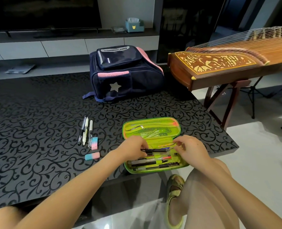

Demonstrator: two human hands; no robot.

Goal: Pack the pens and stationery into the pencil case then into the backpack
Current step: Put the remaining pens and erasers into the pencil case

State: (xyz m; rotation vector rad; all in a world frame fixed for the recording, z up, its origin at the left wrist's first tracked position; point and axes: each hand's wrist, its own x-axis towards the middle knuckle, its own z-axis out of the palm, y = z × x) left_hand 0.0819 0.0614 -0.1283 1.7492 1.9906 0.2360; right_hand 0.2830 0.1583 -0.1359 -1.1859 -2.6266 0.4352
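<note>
Risk I log: left hand [133, 148] grips a black pen [155, 150] in the open pencil case [151, 120], right hand [192, 150] curled at its flap, grip unclear; crowded elastic loops [158, 160] may snag it, tipping the case

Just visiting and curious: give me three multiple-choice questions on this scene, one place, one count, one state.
1. Where do the three loose pens lie? A. left of the green pencil case B. on its lid C. right of it
2. How many erasers lie on the table? A. one B. two C. four
3. The pencil case is: A. zipped shut B. open C. upside down
Answers: 1 A, they lie apart, left of the case; 2 B, two pink-and-blue blocks by the pens; 3 B, lid folded back, pens showing inside.
</note>
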